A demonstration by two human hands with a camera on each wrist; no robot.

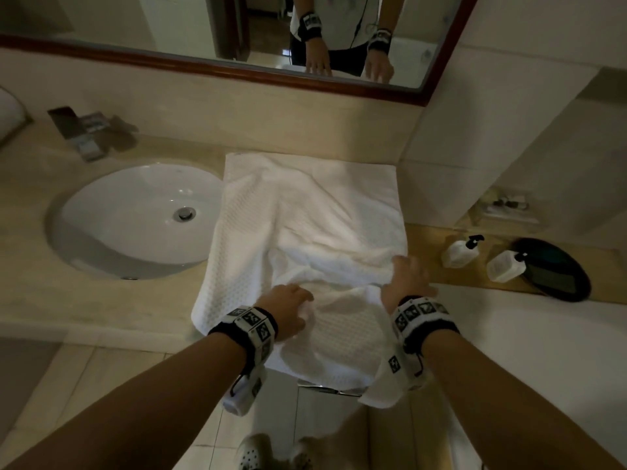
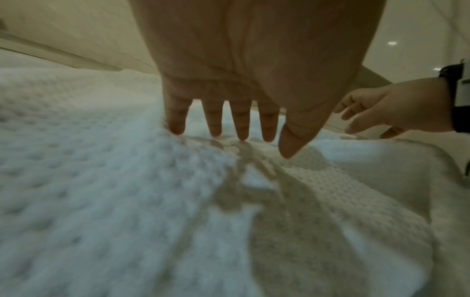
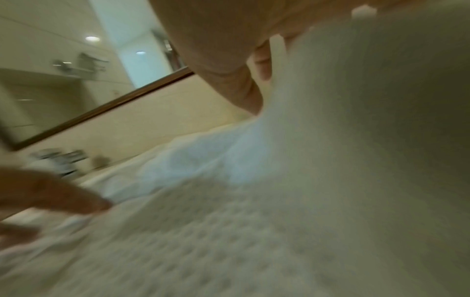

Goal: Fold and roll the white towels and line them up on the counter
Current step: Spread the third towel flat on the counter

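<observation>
A white waffle-weave towel [image 1: 305,205] lies spread on the counter [image 1: 30,266] to the right of the sink. Its near end hangs over the front edge and is rumpled. My left hand [image 1: 290,307] lies on the near part of the towel [image 2: 101,180], its straight fingers [image 2: 241,128] touching the cloth with their tips. My right hand [image 1: 407,276] sits with spread fingers on a raised fold at the towel's right side. In the left wrist view it [image 2: 376,112] looks relaxed, with nothing pinched. The right wrist view is blurred, with towel [image 3: 229,231] bunched up against the palm.
A white oval sink [image 1: 135,218] is set into the counter on the left. Two pump bottles [image 1: 459,252] [image 1: 504,266] and a black oval tray [image 1: 556,276] stand on the right. Small packets [image 1: 84,130] lie at the back left. A framed mirror [image 1: 203,67] hangs behind.
</observation>
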